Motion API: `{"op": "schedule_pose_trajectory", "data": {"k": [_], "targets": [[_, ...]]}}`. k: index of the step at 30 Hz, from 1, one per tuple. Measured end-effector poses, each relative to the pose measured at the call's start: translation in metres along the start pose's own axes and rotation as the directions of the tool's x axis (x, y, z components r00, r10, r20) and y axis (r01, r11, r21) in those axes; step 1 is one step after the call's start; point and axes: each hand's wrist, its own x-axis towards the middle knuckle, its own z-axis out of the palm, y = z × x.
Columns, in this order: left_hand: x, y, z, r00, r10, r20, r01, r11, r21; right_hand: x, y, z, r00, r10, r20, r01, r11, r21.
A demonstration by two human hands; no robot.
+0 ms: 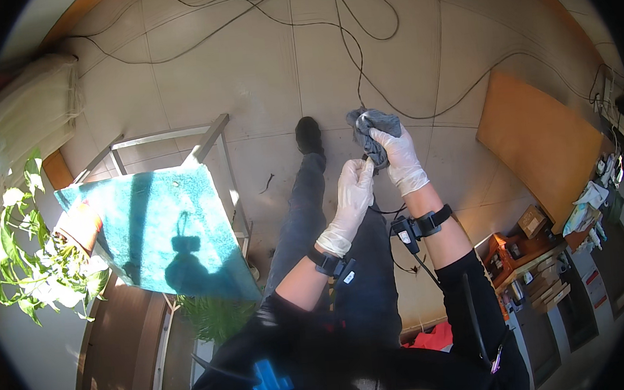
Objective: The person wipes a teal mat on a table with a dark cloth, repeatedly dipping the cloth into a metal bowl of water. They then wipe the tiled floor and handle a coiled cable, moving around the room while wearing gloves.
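My right hand (401, 157), in a white disposable glove, grips a crumpled grey cloth (375, 124). A thin black cable (360, 84) comes up from the floor and enters the top of the cloth, which is bunched around it. Just below the cloth, my gloved left hand (354, 185) has its fingertips pinched together, apparently on the same cable; the exact grip is hidden by the fingers. More of the cable shows below the left hand, near the right wrist. Both wrists carry a strapped black device.
Loops of cable (269, 3) lie across the tiled floor (259, 83). To the left stand a metal frame (170, 133), a teal-covered surface (155, 224) and a potted plant (43, 265). On the right are an orange-brown board (544, 146) and an orange tool holder (507, 259).
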Motion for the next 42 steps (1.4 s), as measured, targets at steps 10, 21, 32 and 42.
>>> {"op": "schedule_pose_trajectory", "data": {"k": [10,21,32,42], "targets": [[-0.07,-0.034,-0.014,0.983,0.159,0.09,-0.163,0.986,0.041,0.082,-0.027,0.048,0.999,0.043,-0.019,-0.043,0.998,-0.045],[-0.067,-0.066,-0.042,0.985,0.003,0.174,-0.03,0.988,0.153,0.113,-0.07,0.112,0.948,-0.216,0.234,0.271,0.932,-0.24],[0.007,0.023,-0.087,0.938,0.343,-0.041,-0.299,0.865,0.403,-0.039,0.019,0.071,0.766,-0.406,0.498,0.628,0.634,-0.45],[-0.068,-0.003,-0.081,0.919,0.375,0.12,-0.143,0.603,-0.785,-0.107,-0.002,0.074,0.565,-0.324,0.759,0.814,0.37,-0.448]]}}
